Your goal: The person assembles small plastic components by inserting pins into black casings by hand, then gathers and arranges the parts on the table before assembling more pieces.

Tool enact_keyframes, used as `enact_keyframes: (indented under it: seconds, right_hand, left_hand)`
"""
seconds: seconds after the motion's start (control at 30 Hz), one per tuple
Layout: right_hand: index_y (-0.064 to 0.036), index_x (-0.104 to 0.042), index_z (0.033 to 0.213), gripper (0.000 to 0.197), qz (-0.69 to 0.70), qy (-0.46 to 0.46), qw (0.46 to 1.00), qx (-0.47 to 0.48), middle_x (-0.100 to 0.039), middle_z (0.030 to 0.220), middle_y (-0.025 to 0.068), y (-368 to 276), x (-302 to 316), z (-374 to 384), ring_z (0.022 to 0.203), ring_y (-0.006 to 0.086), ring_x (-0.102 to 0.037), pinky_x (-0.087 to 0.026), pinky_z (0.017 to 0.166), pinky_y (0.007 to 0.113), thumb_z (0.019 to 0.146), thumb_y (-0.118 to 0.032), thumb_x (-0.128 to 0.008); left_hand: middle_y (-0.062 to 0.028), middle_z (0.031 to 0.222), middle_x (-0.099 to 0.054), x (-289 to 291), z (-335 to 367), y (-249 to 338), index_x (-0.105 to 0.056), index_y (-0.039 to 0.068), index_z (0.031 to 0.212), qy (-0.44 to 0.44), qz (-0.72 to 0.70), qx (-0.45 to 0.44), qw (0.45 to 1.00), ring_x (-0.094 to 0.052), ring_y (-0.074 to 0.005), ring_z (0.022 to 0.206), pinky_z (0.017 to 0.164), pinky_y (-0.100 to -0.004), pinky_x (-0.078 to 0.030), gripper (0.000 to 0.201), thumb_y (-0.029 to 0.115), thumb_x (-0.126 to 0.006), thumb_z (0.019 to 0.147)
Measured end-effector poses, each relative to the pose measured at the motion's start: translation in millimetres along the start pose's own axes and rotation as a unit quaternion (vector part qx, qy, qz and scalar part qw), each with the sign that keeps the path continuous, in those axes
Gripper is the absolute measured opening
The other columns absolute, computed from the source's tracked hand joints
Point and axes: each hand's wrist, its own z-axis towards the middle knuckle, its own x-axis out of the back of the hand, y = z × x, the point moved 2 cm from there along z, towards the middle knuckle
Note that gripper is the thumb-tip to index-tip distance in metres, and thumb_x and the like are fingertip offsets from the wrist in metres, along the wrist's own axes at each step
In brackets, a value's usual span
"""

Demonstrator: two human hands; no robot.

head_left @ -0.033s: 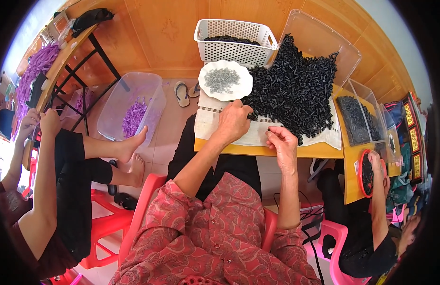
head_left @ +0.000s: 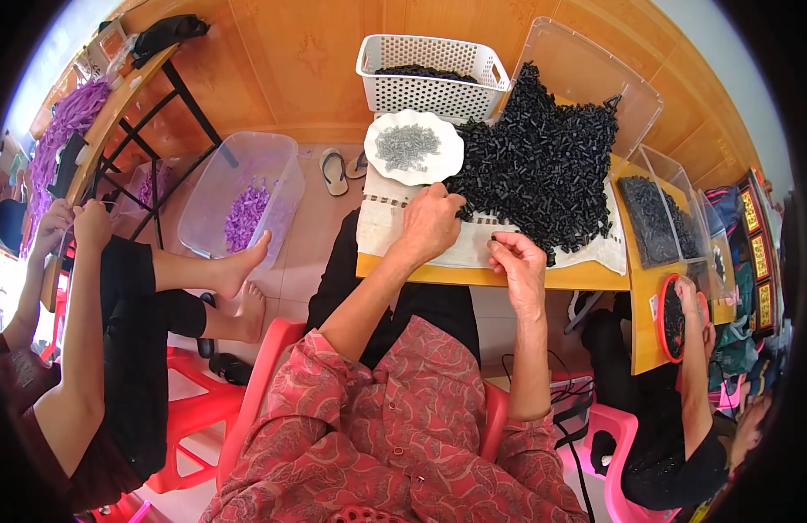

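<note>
A large heap of short black tube-like pieces [head_left: 543,148] spreads over a white cloth [head_left: 382,231] on the table in front of me. My left hand [head_left: 431,225] rests on the cloth at the heap's left edge, fingers curled together with dark pieces at their tips; exactly what they grip is partly hidden. Close to the table's front edge, my right hand [head_left: 518,261] pinches a small black piece [head_left: 494,237] between thumb and forefinger. Beyond my left hand is a white scalloped plate [head_left: 386,167] holding many small clear pieces [head_left: 408,148].
A white perforated basket [head_left: 434,98] with black pieces stands behind the plate. Behind the heap leans a clear plastic bin [head_left: 634,96]. On the floor at left, a clear tub [head_left: 203,209] holds purple pieces. One person [head_left: 94,227] sits at left, another [head_left: 695,366] at right with a red-rimmed tray [head_left: 661,327].
</note>
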Motion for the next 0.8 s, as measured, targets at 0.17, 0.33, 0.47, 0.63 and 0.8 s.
enact_keyframes:
  seconds: [0.17,0.33,0.47,0.63,0.8]
  right_hand:
    - [0.0027,-0.066,0.100,0.018,-0.008,0.000,1.000,0.003,-0.067,0.082,0.0038,-3.2,-0.6,-1.8,0.065,0.0075,-0.059,-0.046,0.056,0.020,0.086,-0.008,-0.068]
    - [0.0022,-0.067,0.100,0.017,-0.005,0.003,1.000,0.006,-0.067,0.082,0.0036,-1.1,1.7,-0.8,0.065,0.0075,-0.059,-0.046,0.056,0.020,0.086,-0.008,-0.068]
    - [0.0016,-0.067,0.100,0.017,-0.002,-0.004,1.000,0.001,-0.066,0.082,0.0033,0.7,0.1,-0.9,0.065,0.0073,-0.059,-0.046,0.056,0.020,0.086,-0.008,-0.068]
    - [0.0015,-0.067,0.100,0.017,-0.002,-0.011,1.000,0.001,-0.066,0.081,0.0031,0.0,-1.5,-2.0,0.065,0.0071,-0.059,-0.046,0.056,0.020,0.086,-0.008,-0.069]
    - [0.0016,-0.067,0.100,0.018,0.004,-0.007,1.000,-0.003,-0.066,0.082,0.0031,-0.4,-0.6,-2.4,0.065,0.0069,-0.059,-0.046,0.056,0.020,0.086,-0.008,-0.069]
  left_hand:
    - [-0.0156,0.091,-0.059,-8.8,-6.2,2.3,-0.074,0.007,0.090,-0.022,0.018,-0.036,0.999,-0.060,-0.0337,0.090,0.079,-0.0426,-0.050,0.023,0.002,-0.062,0.071]
    - [-0.0157,0.091,-0.059,0.6,-14.7,-2.7,-0.074,0.007,0.085,-0.036,-0.025,-0.038,0.998,-0.060,-0.0335,0.089,0.079,-0.0426,-0.050,0.021,0.000,-0.060,0.071]
    - [-0.0162,0.090,-0.059,4.4,-12.2,-7.0,-0.074,0.007,0.087,-0.005,-0.024,-0.001,1.000,-0.060,-0.0339,0.087,0.079,-0.0429,-0.050,0.022,0.000,-0.060,0.071]
    - [-0.0161,0.089,-0.058,-4.8,-7.5,-3.4,-0.074,0.007,0.089,0.054,0.003,-0.036,0.998,-0.059,-0.0342,0.085,0.078,-0.0430,-0.049,0.022,0.001,-0.061,0.071]
    - [-0.0125,0.089,-0.058,-7.6,-7.0,-3.5,-0.073,0.006,0.089,-0.042,0.003,-0.036,0.998,-0.058,-0.0321,0.092,0.082,-0.0416,-0.048,0.020,0.003,-0.061,0.073]
